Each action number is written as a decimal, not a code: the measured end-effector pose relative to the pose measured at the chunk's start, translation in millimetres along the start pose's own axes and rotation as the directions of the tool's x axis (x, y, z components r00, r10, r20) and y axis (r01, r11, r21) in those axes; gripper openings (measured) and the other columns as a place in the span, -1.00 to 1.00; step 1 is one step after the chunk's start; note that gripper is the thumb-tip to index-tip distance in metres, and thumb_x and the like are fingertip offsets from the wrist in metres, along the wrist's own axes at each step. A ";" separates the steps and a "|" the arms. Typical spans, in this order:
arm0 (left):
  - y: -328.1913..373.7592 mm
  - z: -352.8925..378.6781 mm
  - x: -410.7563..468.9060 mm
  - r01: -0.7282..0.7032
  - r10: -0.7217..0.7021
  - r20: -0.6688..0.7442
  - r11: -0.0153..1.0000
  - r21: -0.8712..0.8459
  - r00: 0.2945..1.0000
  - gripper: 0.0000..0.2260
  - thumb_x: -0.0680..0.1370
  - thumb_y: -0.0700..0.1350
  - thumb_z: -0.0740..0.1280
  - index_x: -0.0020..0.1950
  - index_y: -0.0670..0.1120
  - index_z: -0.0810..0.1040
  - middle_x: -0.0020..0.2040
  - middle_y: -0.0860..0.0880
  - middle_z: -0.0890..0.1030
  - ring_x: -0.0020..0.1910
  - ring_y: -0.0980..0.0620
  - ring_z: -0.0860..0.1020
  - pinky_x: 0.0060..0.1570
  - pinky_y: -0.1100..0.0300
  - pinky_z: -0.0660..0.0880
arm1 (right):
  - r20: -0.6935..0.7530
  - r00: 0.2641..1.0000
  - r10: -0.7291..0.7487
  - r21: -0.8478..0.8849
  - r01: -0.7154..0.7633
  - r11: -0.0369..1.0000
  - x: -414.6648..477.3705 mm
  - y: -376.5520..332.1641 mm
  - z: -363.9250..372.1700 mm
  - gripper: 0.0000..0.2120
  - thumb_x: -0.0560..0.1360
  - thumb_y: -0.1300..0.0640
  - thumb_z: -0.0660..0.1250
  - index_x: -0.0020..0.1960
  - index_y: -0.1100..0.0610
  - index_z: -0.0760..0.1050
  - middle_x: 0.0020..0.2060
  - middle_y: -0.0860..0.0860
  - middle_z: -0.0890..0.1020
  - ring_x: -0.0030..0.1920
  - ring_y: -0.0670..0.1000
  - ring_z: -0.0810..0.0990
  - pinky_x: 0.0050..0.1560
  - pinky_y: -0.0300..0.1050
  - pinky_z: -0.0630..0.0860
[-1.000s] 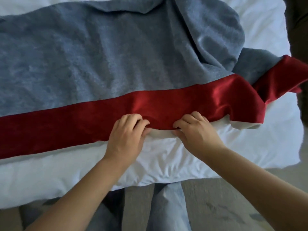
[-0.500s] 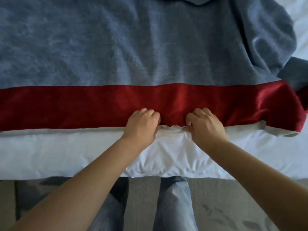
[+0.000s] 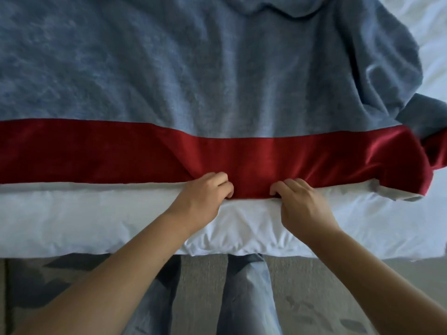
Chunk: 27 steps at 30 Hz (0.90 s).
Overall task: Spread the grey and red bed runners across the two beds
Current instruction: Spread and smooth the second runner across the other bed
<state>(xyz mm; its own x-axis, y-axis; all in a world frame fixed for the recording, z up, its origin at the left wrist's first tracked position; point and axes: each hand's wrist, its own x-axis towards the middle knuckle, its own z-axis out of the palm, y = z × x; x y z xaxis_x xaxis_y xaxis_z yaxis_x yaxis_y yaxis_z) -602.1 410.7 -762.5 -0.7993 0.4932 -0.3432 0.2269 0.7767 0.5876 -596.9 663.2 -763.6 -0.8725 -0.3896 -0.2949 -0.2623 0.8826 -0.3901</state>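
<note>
The left hand (image 3: 205, 197) and right hand (image 3: 300, 204) sit close together, each with fingers curled under and thumb tucked, pinching the near hem of the bed runner (image 3: 169, 68). What they hold is the edge of its red band (image 3: 96, 151). The short stretch between the two hands sags toward the person, lower than the hem on either side. Gripping the hem at two near points likely lets the person drag the whole cloth toward the foot of the bed (image 3: 72, 226) and set its edge parallel with the mattress edge.

Beyond the fingers the red band runs straight off past the left hand, with one slanting crease rising from that hand's knuckles. Farther away the grey field lies mostly flat. Off past the right hand the runner is bunched and folded over on itself, so that end is not yet spread. Under the wrists is the white duvet, and below that the carpet (image 3: 203, 281) and a trouser leg (image 3: 246, 298).

A second ago the red band slanted up toward the right hand's side. Now it lies nearly level. Half a second ago the hem between the hands was straight, with a puff of white lining there. It has since been drawn nearer to the person.
</note>
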 end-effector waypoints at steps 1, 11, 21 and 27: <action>-0.4 0.9 -0.1 -0.012 0.012 -0.020 1.000 -0.008 1.000 -0.76 0.45 -0.44 0.29 -0.01 -0.19 0.62 -0.05 -0.09 0.55 -0.06 -0.13 0.53 -0.20 -0.12 0.55 | -0.009 1.000 0.015 0.005 -0.015 1.000 1.4 1.9 2.8 -0.62 0.27 0.50 0.35 -0.01 0.17 0.61 -0.18 0.08 0.57 -0.17 0.19 0.55 -0.26 0.05 0.55; -11.3 11.1 -11.2 0.055 0.000 -0.275 0.980 0.192 0.962 -0.57 0.32 -0.48 0.38 0.13 -0.18 0.65 -0.05 -0.14 0.57 -0.14 -0.19 0.53 -0.15 -0.05 0.42 | -0.463 0.865 -0.193 -0.121 0.154 0.981 16.5 24.8 -15.7 -0.70 0.22 0.54 0.25 -0.29 0.17 0.52 -0.26 0.10 0.54 -0.28 0.15 0.42 -0.26 0.07 0.39; -53.5 -5.7 -44.0 0.073 0.024 -0.267 0.935 0.348 0.963 -0.81 0.26 -0.39 0.17 -0.30 -0.12 0.43 -0.34 -0.03 0.39 -0.33 -0.09 0.35 -0.37 0.06 0.28 | -0.227 0.972 0.066 -0.129 -0.097 0.987 -30.6 12.9 28.8 -0.62 0.23 0.34 0.39 0.03 0.14 0.57 -0.12 0.06 0.53 -0.12 0.20 0.49 -0.09 0.10 0.45; -58.6 -4.3 -55.8 0.066 -0.001 -0.192 0.942 0.330 0.981 -0.81 0.34 -0.36 0.22 -0.18 -0.15 0.57 -0.24 -0.05 0.52 -0.31 -0.11 0.46 -0.38 0.01 0.47 | -0.218 0.976 0.001 -0.055 -0.013 0.998 -20.8 -13.1 37.3 -0.72 0.51 0.15 0.34 0.18 0.21 0.62 -0.01 0.11 0.60 0.03 0.20 0.54 0.21 0.12 0.47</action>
<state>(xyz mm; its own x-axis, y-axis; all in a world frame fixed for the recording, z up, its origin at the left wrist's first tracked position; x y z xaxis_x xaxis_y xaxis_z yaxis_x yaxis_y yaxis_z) -573.1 336.0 -774.6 -0.8915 0.4079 -0.1972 0.3448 0.8932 0.2887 -560.0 649.9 -784.9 -0.9417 -0.3219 -0.0979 -0.2728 0.9009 -0.3376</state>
